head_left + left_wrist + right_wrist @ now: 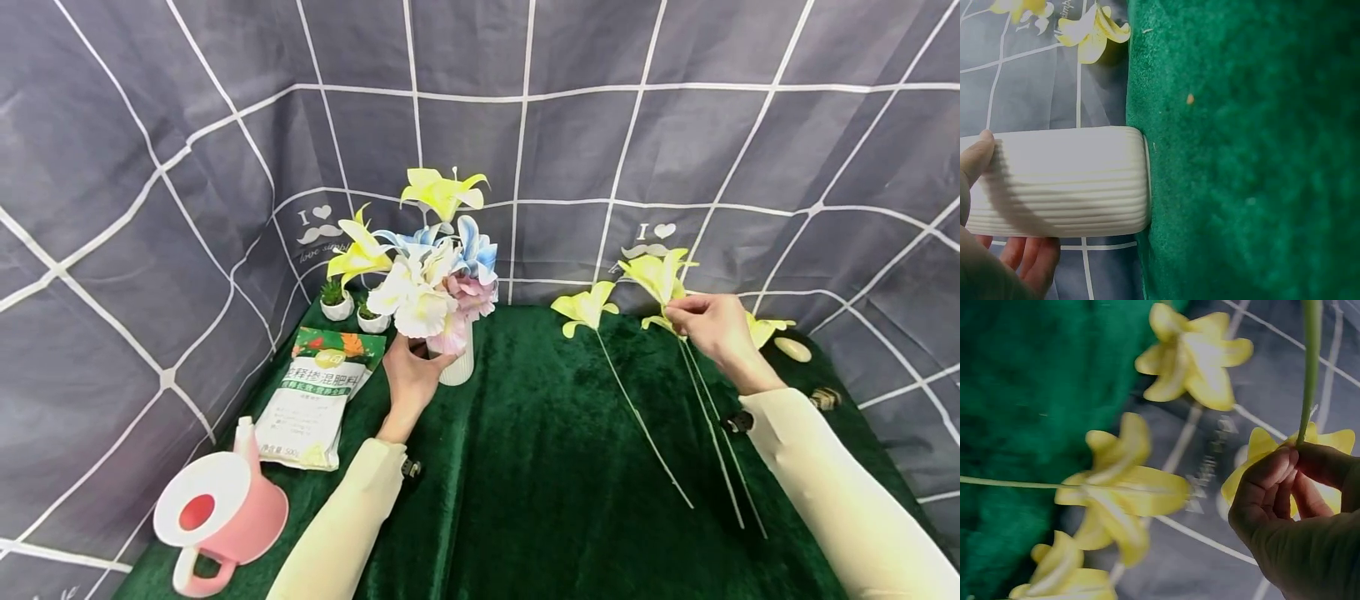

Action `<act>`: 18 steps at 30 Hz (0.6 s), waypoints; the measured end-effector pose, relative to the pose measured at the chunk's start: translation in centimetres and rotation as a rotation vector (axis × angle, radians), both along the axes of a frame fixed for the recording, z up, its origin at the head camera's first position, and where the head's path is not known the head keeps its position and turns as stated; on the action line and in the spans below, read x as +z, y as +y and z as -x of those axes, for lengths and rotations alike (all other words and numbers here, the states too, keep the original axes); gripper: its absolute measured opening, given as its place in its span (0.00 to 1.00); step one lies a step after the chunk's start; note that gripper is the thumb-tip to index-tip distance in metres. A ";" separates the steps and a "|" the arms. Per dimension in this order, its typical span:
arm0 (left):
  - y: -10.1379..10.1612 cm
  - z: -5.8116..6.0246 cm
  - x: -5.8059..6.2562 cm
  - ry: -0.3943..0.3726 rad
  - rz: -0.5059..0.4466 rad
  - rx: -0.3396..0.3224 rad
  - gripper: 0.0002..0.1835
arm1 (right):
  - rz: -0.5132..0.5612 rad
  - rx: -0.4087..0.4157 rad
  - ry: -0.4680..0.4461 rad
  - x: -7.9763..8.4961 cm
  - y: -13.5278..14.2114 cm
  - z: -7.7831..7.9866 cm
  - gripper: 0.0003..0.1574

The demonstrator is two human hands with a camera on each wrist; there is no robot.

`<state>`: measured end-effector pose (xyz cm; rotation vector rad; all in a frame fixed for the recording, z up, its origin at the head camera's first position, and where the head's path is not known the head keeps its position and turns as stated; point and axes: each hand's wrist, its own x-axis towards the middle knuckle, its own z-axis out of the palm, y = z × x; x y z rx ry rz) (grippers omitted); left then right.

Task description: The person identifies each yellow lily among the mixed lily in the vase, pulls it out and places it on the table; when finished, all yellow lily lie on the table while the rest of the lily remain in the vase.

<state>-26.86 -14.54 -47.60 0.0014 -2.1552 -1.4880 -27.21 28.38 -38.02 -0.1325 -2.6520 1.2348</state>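
My left hand [411, 379] grips the white ribbed vase [459, 367], thumb on one side and fingers on the other in the left wrist view. The vase stands upright, holding white flowers [420, 308], a pink flower [472, 296], blue flowers [476, 250] and yellow lilies [442, 193]. At the right, my right hand [716, 333] pinches a yellow lily [654, 273] by its green stem [1310, 369], close to the bloom, between thumb and forefinger. Other lilies lie around it: one [587, 308] to the left, another [761, 330] partly behind the hand.
Left of the vase lie a fertilizer bag [307, 408] and a pink watering can [255, 517]. Two small potted succulents [337, 307] stand behind the bag. A pale oval stone [792, 350] sits far right. Green velvet cloth [540, 467] covers the table, with a grid-patterned curtain [570, 142] behind.
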 end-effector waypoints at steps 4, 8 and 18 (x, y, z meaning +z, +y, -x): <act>0.1 0.0 -0.1 -0.002 0.000 0.003 0.35 | -0.103 0.010 -0.040 -2.6 0.5 0.7 0.17; 0.2 0.0 -0.2 -0.006 -0.004 0.000 0.35 | -0.178 0.010 -0.066 -4.8 0.8 1.1 0.14; 0.2 0.0 -0.1 -0.018 -0.012 0.006 0.35 | -0.263 0.008 -0.091 -6.9 0.3 2.0 0.12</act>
